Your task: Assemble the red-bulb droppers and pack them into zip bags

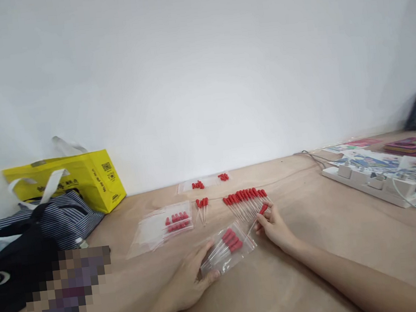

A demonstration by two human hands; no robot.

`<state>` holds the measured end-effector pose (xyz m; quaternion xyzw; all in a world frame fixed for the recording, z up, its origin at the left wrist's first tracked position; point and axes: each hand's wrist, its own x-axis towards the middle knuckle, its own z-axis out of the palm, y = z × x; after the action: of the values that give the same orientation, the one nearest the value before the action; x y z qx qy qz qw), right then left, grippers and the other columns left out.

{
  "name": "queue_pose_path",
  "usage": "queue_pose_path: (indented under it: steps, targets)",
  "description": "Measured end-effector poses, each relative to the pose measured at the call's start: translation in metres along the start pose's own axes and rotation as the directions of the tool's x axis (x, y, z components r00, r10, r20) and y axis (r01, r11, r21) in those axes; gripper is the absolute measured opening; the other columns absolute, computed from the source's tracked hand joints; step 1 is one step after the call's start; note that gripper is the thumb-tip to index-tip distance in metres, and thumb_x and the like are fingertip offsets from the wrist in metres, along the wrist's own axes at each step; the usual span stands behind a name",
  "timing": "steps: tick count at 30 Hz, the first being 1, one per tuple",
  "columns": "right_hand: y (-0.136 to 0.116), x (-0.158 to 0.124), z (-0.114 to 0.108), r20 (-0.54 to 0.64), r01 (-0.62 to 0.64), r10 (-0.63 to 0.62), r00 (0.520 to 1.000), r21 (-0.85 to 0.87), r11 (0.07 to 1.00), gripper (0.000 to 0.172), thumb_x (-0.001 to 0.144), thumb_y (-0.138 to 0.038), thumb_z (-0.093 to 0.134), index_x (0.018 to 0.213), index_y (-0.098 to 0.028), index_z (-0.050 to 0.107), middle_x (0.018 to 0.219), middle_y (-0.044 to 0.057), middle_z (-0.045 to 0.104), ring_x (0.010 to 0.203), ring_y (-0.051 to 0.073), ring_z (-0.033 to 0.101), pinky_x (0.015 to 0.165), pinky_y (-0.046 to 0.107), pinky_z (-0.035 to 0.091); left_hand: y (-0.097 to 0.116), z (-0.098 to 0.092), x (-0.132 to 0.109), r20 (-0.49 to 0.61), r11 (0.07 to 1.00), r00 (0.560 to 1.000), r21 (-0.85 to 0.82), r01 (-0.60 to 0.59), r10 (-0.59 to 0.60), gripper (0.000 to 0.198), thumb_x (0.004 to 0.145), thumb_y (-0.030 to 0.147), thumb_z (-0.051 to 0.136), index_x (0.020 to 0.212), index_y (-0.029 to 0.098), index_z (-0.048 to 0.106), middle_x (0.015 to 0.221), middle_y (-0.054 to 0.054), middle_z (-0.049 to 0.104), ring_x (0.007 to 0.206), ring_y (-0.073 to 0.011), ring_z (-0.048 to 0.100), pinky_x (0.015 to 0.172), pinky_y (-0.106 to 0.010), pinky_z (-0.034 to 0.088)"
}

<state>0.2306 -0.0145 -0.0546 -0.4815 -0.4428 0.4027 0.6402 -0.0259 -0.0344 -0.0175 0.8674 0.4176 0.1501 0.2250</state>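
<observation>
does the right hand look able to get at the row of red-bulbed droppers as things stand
Probably yes: the row of red-bulbed droppers lies just beyond the right hand with nothing between, though it already holds a single dropper.

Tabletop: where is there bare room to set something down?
The tabletop has room between the right forearm and power strip, and left of the left hand, nearer than the flat plastic bags. Crowded: the middle, with red-tipped sticks, and around the yellow bag.
</observation>
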Motion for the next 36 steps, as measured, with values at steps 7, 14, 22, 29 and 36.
queue_pose_path:
  steps: [7, 14, 22, 29, 36]
  targets:
    - [-0.004, -0.017, -0.001, 0.075, -0.112, 0.102, 0.992, 0.143, 0.983, 0.052, 0.062, -0.056, 0.056, 0.092, -0.022, 0.028, 0.059, -0.006, 0.053, 0.049, 0.013, 0.055, 0.052, 0.029, 0.046, 0.003, 0.000, 0.000, 0.002, 1.000, 1.000, 0.026, -0.003, 0.003, 0.057, 0.078, 0.041, 0.051, 0.129, 0.026, 0.032, 0.132, -0.005, 0.040, 0.118, -0.0260, 0.037, 0.098, -0.042, 0.030]
    - [-0.009, -0.023, -0.002, 0.265, -0.093, 0.102, 0.959, -0.048, 0.995, 0.039, 0.056, -0.050, 0.067, 0.068, -0.017, 0.049, 0.052, -0.005, 0.049, 0.042, 0.006, 0.041, 0.042, 0.020, 0.033, 0.005, 0.000, 0.000, -0.006, 1.000, 1.000, 0.024, -0.002, 0.002, 0.057, 0.077, 0.038, 0.053, 0.128, 0.023, 0.034, 0.132, -0.006, 0.040, 0.118, -0.0267, 0.037, 0.098, -0.042, 0.031]
    - [-0.012, -0.015, -0.007, 0.381, -0.087, 0.145, 0.913, -0.165, 0.982, 0.045, 0.055, -0.051, 0.068, 0.081, -0.015, 0.062, 0.062, 0.000, 0.058, 0.042, 0.004, 0.037, 0.041, 0.020, 0.030, 0.002, -0.001, 0.001, 0.001, 0.999, 1.000, 0.018, -0.029, 0.029, 0.059, 0.077, 0.040, 0.053, 0.129, 0.025, 0.032, 0.133, -0.006, 0.039, 0.118, -0.0266, 0.037, 0.098, -0.044, 0.030]
    - [-0.012, -0.008, -0.004, 0.453, -0.104, 0.152, 0.879, -0.128, 0.986, 0.038, 0.056, -0.046, 0.069, 0.074, -0.015, 0.055, 0.054, -0.005, 0.050, 0.040, 0.003, 0.037, 0.038, 0.017, 0.028, 0.000, 0.001, 0.001, -0.010, 0.998, 0.998, 0.019, -0.063, 0.063, 0.057, 0.077, 0.037, 0.054, 0.129, 0.026, 0.032, 0.132, -0.006, 0.040, 0.117, -0.0261, 0.039, 0.096, -0.044, 0.033]
    - [-0.007, -0.001, -0.005, 0.674, -0.083, 0.142, 0.725, -0.119, 0.989, 0.039, 0.067, -0.050, 0.060, 0.079, -0.018, 0.044, 0.047, -0.010, 0.046, 0.034, 0.005, 0.043, 0.033, 0.015, 0.028, -0.003, 0.002, 0.002, -0.013, 0.995, 0.997, 0.061, -0.078, 0.079, 0.058, 0.078, 0.039, 0.052, 0.130, 0.025, 0.031, 0.131, -0.007, 0.041, 0.116, -0.0257, 0.040, 0.095, -0.044, 0.034]
